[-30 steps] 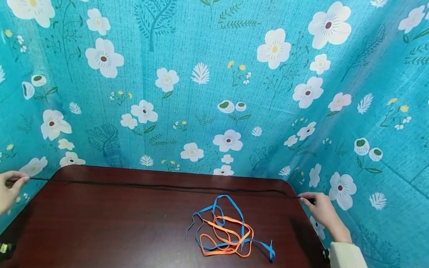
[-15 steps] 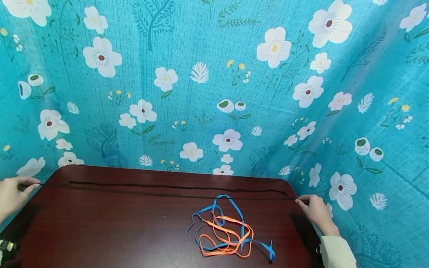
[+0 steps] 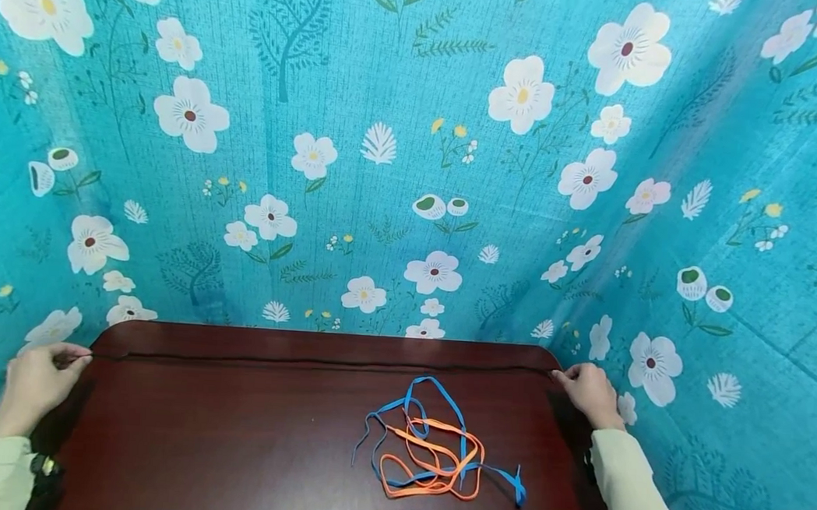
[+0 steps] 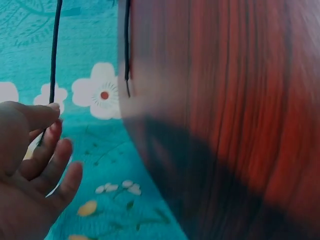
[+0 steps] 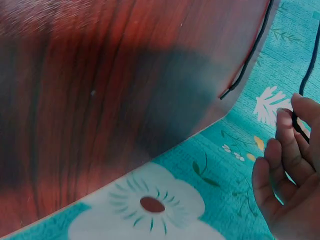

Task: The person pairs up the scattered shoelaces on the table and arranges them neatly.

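Two black shoelaces run side by side across the back of the table. One table lace (image 4: 127,45) lies along the back edge, its tip visible in both wrist views. The other, the held lace (image 4: 54,55), is stretched between my hands, nearly overlapping the first in the head view. My left hand (image 3: 38,384) pinches one end between thumb and index finger, just past the table's left corner. At the right corner, my right hand (image 3: 591,392) pinches the opposite end, with a short tail behind the fingertips.
A loose tangle of an orange shoelace (image 3: 429,490) and a blue shoelace (image 3: 450,402) lies right of centre on the dark reddish-brown table (image 3: 228,447). Close behind and along the sides hangs a turquoise floral curtain (image 3: 375,229).
Both hands have come inward, the left one more, bringing the held lace almost in line with the table lace in the head view. The coloured laces lie unchanged.
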Tool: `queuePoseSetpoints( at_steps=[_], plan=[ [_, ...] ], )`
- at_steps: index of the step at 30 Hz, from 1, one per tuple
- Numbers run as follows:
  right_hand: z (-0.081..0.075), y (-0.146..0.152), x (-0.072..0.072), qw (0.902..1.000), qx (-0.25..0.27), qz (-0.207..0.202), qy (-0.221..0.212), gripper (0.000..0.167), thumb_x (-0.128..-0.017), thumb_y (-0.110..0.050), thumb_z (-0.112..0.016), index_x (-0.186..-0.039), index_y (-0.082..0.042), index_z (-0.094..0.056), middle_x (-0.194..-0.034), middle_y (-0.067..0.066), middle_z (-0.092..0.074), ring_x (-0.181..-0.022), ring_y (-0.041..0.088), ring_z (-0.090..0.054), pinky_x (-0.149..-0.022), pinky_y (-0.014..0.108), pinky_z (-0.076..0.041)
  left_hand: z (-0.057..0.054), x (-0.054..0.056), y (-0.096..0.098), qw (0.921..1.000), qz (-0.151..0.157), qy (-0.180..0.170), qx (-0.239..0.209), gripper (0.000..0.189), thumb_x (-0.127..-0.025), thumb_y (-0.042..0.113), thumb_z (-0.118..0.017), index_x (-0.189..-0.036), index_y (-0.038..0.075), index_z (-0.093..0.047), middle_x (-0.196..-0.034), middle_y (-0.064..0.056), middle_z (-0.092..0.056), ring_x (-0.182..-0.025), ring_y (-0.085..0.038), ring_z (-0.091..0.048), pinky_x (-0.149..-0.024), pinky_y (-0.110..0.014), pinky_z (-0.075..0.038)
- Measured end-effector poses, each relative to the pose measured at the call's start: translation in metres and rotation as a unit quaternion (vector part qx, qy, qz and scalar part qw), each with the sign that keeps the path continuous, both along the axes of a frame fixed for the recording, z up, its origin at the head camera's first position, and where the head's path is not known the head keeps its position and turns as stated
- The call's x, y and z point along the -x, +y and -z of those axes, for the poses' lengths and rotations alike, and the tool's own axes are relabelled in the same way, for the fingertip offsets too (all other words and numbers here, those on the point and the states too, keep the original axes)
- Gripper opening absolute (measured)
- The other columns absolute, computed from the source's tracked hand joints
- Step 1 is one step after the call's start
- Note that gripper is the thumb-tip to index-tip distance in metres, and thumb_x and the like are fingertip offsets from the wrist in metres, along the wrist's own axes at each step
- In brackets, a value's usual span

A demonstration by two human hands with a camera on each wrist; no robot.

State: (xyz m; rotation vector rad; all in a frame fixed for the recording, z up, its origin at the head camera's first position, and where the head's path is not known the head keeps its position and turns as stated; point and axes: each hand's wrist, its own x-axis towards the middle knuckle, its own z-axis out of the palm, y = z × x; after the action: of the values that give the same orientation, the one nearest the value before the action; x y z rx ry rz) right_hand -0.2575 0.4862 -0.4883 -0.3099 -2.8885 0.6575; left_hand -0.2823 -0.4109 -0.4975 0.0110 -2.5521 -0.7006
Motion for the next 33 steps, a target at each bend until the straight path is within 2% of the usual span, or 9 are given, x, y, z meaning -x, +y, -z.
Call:
queuePoseSetpoints(
  at_steps=[2, 4, 9, 13, 17, 20, 26, 33],
  plan=[
    [0.001, -0.001, 0.004, 1.0000, 0.001, 0.005, 0.006, 0.043, -0.099, -0.036, -0.066, -0.077, 0.000, -0.073, -0.058, 0.005, -0.056, -0.059, 0.022, -0.055, -0.051, 0.035, -0.042, 0.002, 0.005, 0.003, 0.9999, -0.001, 0.005, -0.010, 0.013, -0.088, -0.001, -0.071, -0.089, -0.013, -0.071, -0.080, -0.030, -0.070, -0.070, -0.044, -0.063, -0.067, -0.055, -0.041],
    [0.003, -0.002, 0.008, 0.9999, -0.001, 0.012, 0.008, 0.045, -0.098, -0.036, -0.066, -0.073, 0.000, -0.072, -0.056, 0.005, -0.055, -0.057, 0.022, -0.054, -0.050, 0.035, -0.042, 0.003, 0.010, 0.006, 0.9995, -0.012, -0.008, -0.027, 0.016, -0.091, 0.001, -0.069, -0.091, -0.014, -0.071, -0.083, -0.031, -0.070, -0.073, -0.046, -0.063, -0.066, -0.053, -0.043],
    [0.011, -0.003, 0.018, 0.9993, -0.009, 0.030, -0.022, 0.043, -0.100, -0.033, -0.063, -0.071, -0.002, -0.072, -0.057, 0.005, -0.057, -0.058, 0.021, -0.054, -0.052, 0.035, -0.041, 0.009, 0.022, 0.012, 0.9946, -0.058, -0.063, -0.059, 0.023, -0.095, 0.009, -0.065, -0.097, -0.014, -0.071, -0.089, -0.032, -0.070, -0.083, -0.048, -0.062, -0.065, -0.050, -0.044],
    [0.016, -0.001, 0.022, 0.9990, -0.006, 0.009, -0.044, 0.031, -0.102, -0.020, -0.060, -0.086, 0.002, -0.075, -0.075, 0.015, -0.067, -0.068, 0.026, -0.059, -0.059, 0.040, -0.049, 0.016, 0.027, 0.015, 0.9907, -0.067, -0.098, -0.066, 0.026, -0.096, 0.010, -0.062, -0.102, -0.013, -0.070, -0.100, -0.034, -0.069, -0.090, -0.051, -0.059, -0.067, -0.054, -0.043],
    [0.025, 0.007, 0.022, 0.9977, -0.011, -0.012, -0.065, 0.024, -0.100, -0.009, -0.058, -0.108, 0.007, -0.074, -0.103, 0.027, -0.070, -0.085, 0.033, -0.066, -0.073, 0.050, -0.056, 0.025, 0.027, 0.014, 0.9890, -0.052, -0.127, -0.056, 0.025, -0.095, 0.008, -0.059, -0.103, -0.011, -0.071, -0.107, -0.037, -0.066, -0.091, -0.053, -0.058, -0.066, -0.055, -0.045],
    [0.033, 0.014, 0.022, 0.9974, -0.011, 0.002, -0.071, 0.022, -0.098, -0.008, -0.060, -0.109, 0.005, -0.074, -0.107, 0.027, -0.070, -0.088, 0.034, -0.066, -0.075, 0.052, -0.056, 0.032, 0.026, 0.012, 0.9864, -0.048, -0.149, -0.050, 0.021, -0.094, 0.008, -0.061, -0.098, -0.009, -0.073, -0.103, -0.035, -0.067, -0.089, -0.054, -0.059, -0.065, -0.055, -0.047],
    [0.038, 0.021, 0.020, 0.9972, 0.000, 0.043, -0.062, 0.013, -0.093, -0.015, -0.072, -0.087, -0.004, -0.076, -0.085, 0.014, -0.071, -0.075, 0.027, -0.063, -0.065, 0.048, -0.052, 0.038, 0.028, 0.012, 0.9763, -0.071, -0.192, -0.070, 0.022, -0.093, 0.013, -0.064, -0.094, -0.007, -0.073, -0.098, -0.032, -0.068, -0.090, -0.052, -0.058, -0.063, -0.055, -0.046],
    [0.042, 0.018, 0.020, 0.9970, 0.009, 0.049, -0.060, 0.031, -0.095, -0.020, -0.069, -0.067, -0.007, -0.069, -0.065, 0.007, -0.062, -0.063, 0.024, -0.057, -0.054, 0.039, -0.044, 0.041, 0.036, 0.013, 0.9737, -0.095, -0.190, -0.082, 0.025, -0.094, 0.015, -0.064, -0.093, -0.008, -0.073, -0.094, -0.032, -0.068, -0.084, -0.050, -0.059, -0.055, -0.050, -0.045]
  ],
)
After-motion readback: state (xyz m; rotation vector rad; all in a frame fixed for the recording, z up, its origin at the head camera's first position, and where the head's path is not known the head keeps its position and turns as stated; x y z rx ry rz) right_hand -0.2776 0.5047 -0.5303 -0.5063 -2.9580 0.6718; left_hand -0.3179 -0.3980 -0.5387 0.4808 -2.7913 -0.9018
